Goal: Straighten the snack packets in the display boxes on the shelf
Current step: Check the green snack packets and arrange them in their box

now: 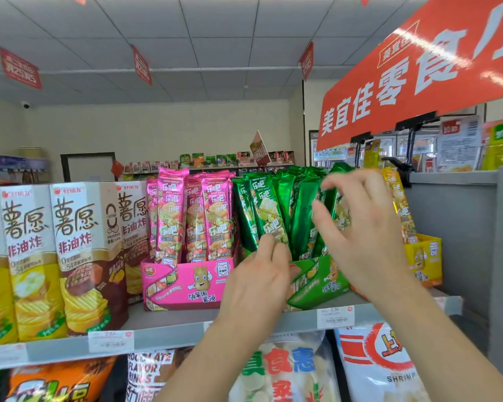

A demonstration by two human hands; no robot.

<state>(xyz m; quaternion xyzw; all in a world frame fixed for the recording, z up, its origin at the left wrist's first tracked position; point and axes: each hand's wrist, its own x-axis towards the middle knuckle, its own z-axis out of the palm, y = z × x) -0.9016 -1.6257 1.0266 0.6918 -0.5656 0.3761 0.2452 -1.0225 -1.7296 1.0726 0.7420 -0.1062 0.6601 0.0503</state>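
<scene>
Several green snack packets [295,204] stand upright in a green display box [317,285] on the top shelf, some leaning. My left hand [259,280] rests against the box's front left corner, with its fingers curled at the lower end of the front green packet. My right hand [360,227] is raised over the right side of the green packets, fingers spread and bent, touching them. To the left, pink packets [192,216] stand in a pink display box [186,282]. A yellow box [424,259] with yellow packets [398,204] sits at the right, partly hidden by my right hand.
Tall chip cartons [79,250] fill the shelf's left part. A grey shelf end panel [453,233] closes the right side, under a red hanging sign [418,74]. Price tags [335,317] line the shelf edge [169,335]. Large snack bags [288,372] lie on the shelf below.
</scene>
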